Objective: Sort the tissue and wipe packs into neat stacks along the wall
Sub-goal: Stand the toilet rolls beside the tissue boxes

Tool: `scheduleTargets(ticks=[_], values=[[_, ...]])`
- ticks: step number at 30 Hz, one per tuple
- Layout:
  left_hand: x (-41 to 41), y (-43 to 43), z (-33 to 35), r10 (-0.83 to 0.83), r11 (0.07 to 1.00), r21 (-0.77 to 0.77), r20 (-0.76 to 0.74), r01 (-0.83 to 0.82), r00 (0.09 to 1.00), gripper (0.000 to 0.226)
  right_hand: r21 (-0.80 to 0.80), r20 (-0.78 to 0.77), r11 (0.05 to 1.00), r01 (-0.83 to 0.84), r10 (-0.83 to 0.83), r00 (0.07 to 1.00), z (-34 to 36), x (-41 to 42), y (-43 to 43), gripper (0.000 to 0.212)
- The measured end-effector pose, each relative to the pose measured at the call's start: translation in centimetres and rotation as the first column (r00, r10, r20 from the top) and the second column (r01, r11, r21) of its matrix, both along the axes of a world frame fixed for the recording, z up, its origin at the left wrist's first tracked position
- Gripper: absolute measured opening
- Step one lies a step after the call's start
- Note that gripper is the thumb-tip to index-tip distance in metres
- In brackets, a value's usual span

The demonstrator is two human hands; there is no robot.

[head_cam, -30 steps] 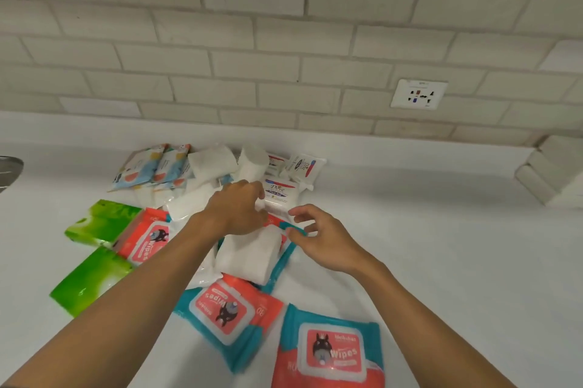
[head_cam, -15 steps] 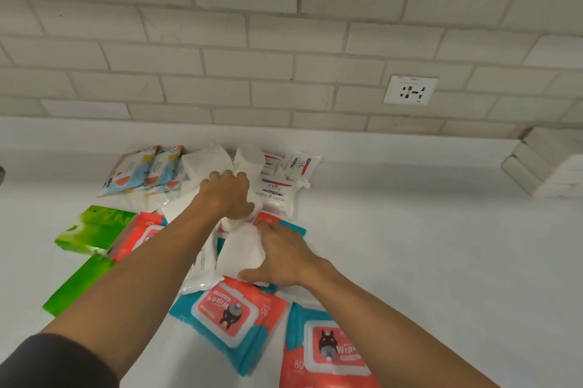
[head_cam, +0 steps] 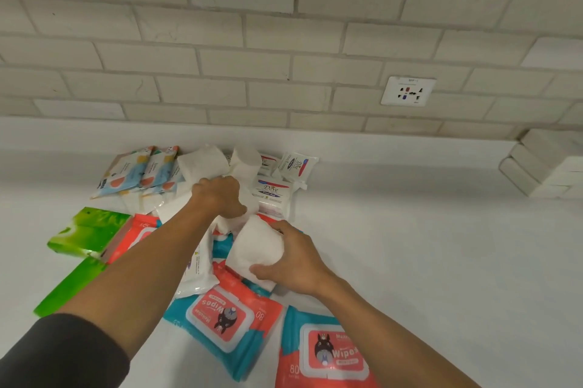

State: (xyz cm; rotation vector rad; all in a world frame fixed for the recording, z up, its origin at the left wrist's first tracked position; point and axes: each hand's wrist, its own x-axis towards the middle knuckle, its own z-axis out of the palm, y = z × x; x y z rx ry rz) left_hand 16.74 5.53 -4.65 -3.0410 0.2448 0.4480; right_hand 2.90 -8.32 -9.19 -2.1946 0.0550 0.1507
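Observation:
A jumble of packs lies on the white counter [head_cam: 426, 261] by the brick wall. My right hand [head_cam: 296, 256] grips a plain white tissue pack [head_cam: 257, 245] in the middle of the pile, thumb under its near edge. My left hand [head_cam: 219, 195] reaches further back and grips another white pack [head_cam: 249, 203] beside the Dove packs [head_cam: 273, 193]. Red and teal wipes packs [head_cam: 220, 313] lie nearest me, one [head_cam: 328, 353] at the bottom edge. Green packs [head_cam: 85, 229] lie to the left, patterned blue packs [head_cam: 138, 169] at the back left.
More white packs [head_cam: 205, 162] lean against the low white ledge under the wall. A socket [head_cam: 408, 91] sits in the bricks at the right. A brick corner [head_cam: 542, 166] juts out at the far right. Bare counter stretches to the right of the pile.
My right hand moved left onto the white pack and closed around it, tilting it up. My left hand reached further back into the pile.

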Motion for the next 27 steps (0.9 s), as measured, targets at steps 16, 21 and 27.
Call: scheduleTargets(ticks=[16, 21, 27], values=[[0.3, -0.3, -1.3, 0.163, 0.961, -0.225, -0.009, -0.161, 0.987, 0.078, 0.379, -0.056, 0.89, 0.255, -0.253, 0.966, 1.5, -2.3, -4.3, 0.08], [-0.5, -0.1, -1.1, 0.137, 0.925, -0.355, -0.015, -0.133, 0.99, 0.083, 0.386, -0.034, 0.881, 0.272, -0.281, 0.959, 1.8, -2.8, -4.9, 0.073], [-1.2, -0.1, 0.7, 0.089, 0.898, -0.438, 0.061, -0.054, 0.994, 0.09, 0.388, -0.027, 0.867, 0.312, -0.327, 0.945, 2.1, -3.1, -5.2, 0.064]])
